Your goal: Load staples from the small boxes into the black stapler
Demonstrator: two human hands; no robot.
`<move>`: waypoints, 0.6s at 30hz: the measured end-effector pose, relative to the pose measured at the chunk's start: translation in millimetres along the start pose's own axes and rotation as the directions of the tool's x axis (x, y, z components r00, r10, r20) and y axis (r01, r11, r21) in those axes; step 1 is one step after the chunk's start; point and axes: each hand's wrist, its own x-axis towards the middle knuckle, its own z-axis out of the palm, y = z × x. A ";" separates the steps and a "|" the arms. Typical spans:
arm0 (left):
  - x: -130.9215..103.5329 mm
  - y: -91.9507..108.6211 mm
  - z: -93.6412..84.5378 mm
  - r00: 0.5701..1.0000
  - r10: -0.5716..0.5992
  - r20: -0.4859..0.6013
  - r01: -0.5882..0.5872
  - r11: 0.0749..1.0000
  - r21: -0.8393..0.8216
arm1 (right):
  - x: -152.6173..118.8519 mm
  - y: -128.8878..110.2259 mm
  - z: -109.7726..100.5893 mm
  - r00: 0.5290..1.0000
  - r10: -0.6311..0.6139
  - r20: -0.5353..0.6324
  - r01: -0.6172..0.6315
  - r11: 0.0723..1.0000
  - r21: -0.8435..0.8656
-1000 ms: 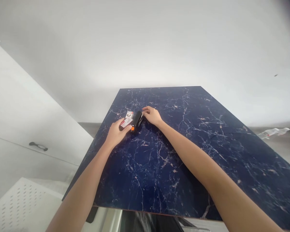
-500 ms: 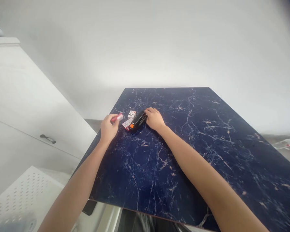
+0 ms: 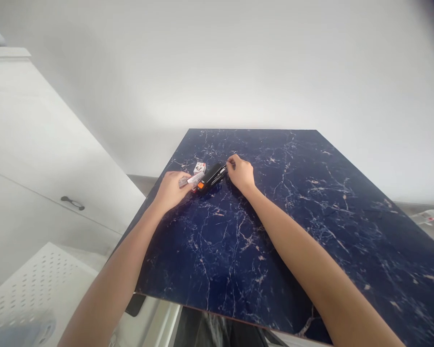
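Note:
My left hand [image 3: 171, 190] is closed round a small pale packet [image 3: 194, 180], just left of a shiny black case [image 3: 214, 174] that lies slanted on the table. The case has an orange patch [image 3: 200, 185] at its near end. Behind the packet stands a small white box [image 3: 199, 167] with dark and red print. At the far end of the case, my right hand [image 3: 240, 172] has thumb and forefinger pinched together; what lies between them is too small to make out. A bit of red shows under the packet, mostly hidden.
The dark blue marble-patterned table [image 3: 275, 231] reaches to the pale wall. A white cabinet with a dark handle [image 3: 72, 203] stands on the left, above a perforated white surface [image 3: 39, 284]. Beyond the table's right edge lies a clear plastic item [image 3: 432, 216].
My left hand has moved right, bringing the packet up against the black case. My right hand has shifted slightly right, off the case's top to its far end, fingers now pinched.

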 end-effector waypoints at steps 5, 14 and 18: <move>3.7 4.4 0.6 0.958 -0.261 -0.121 0.172 0.857 -0.486 | 1.5 7.6 -6.1 0.979 0.174 -0.111 -0.136 0.949 0.283; 8.7 5.0 -3.8 0.956 -0.247 0.159 0.258 0.449 -0.855 | 4.3 15.8 -7.9 0.923 0.384 -0.038 -0.327 0.830 0.452; 4.5 8.1 -1.3 0.966 -0.218 0.139 0.236 0.518 -0.822 | 4.0 17.9 -4.5 0.935 0.355 -0.010 -0.299 0.803 0.515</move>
